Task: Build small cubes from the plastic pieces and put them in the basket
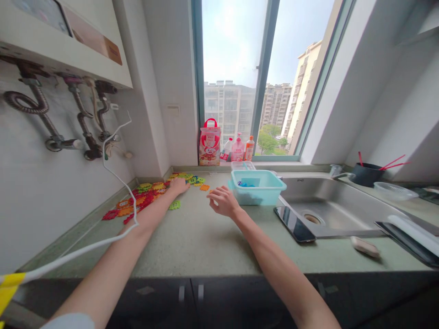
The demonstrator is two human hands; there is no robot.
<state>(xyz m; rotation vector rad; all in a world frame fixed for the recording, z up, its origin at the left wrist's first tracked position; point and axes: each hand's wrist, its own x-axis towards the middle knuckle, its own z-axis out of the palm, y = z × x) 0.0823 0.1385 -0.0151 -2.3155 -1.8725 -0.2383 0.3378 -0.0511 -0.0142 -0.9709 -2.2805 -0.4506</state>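
Observation:
My left hand reaches over the back of a heap of flat, notched plastic building pieces in red, orange, yellow, green and blue. Its thumb stands apart from the other fingers, and their tips are partly hidden among the pieces. Left of the turquoise plastic basin, my right hand hovers above the counter with curled fingers. A small orange piece shows at its fingertips, pinched there. Another orange piece lies on the counter between the hands, and a green piece lies near my left wrist. Blue items sit inside the basin.
A white cable hangs across my left forearm. Right of the basin are a phone, a steel sink and a soap-like bar. Bottles and a red-handled bag stand on the windowsill.

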